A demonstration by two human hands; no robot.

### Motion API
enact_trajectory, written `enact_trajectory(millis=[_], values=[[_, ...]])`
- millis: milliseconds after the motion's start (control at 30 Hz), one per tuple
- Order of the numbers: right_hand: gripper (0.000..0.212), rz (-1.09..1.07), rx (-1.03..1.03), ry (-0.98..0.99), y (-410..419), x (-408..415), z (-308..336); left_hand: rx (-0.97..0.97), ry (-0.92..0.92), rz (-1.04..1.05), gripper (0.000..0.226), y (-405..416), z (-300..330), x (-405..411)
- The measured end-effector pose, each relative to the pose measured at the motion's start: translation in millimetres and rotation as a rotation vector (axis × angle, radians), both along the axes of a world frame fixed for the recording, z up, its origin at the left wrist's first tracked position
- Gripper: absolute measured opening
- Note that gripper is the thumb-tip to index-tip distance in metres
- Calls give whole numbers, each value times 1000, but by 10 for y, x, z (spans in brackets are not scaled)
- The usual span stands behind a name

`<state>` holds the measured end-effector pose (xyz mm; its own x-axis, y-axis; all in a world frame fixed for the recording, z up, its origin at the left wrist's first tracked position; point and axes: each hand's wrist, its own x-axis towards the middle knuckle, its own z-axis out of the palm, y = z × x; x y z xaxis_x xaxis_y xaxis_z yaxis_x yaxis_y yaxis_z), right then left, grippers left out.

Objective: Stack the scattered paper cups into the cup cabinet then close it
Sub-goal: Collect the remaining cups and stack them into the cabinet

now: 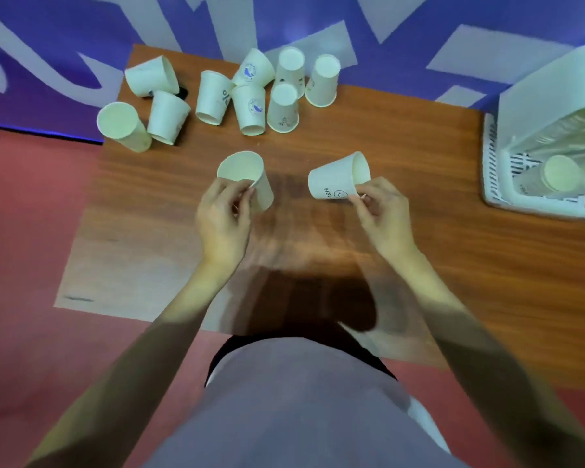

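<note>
Hands level, a cup each | left hand [222, 214] pinches cup [247, 177] | right hand [382, 211] pinches tilted cup [338, 179], mouth facing away | cabinet [554, 143] far right, nearer right hand

Bare forearms, no sleeves in view; greyish-lilac top [294, 407]; black waistband [223, 352]

Indoor room w/ wooden table [419, 157], purple-white wall [81, 35], red floor [24, 214].

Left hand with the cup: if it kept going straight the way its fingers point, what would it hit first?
Probably the printed white paper cup standing upside down in the scattered group; the left hand, pinching a plain white paper cup, points toward it, though depth is unclear.
</note>
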<state>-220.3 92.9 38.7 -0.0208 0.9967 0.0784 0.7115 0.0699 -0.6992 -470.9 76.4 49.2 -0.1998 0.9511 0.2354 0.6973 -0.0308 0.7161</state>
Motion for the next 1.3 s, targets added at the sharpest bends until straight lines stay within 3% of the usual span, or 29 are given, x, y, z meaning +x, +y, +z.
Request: enact_trajectory(millis=[333,633,833,1300], values=[[12,-353,64,-26,-618,1687,117,20,40,-367,13,191,119,1730],[11,-480,142,-21,-733,2788,210,85,18,-640,12,559,260,3280],[11,-547,160,-48,-731,3368,210,201,100,-760,12,880,322,4159],[13,-593,172,-35,-670,3926,107,196,147,-842,15,1108,-22,4956]])
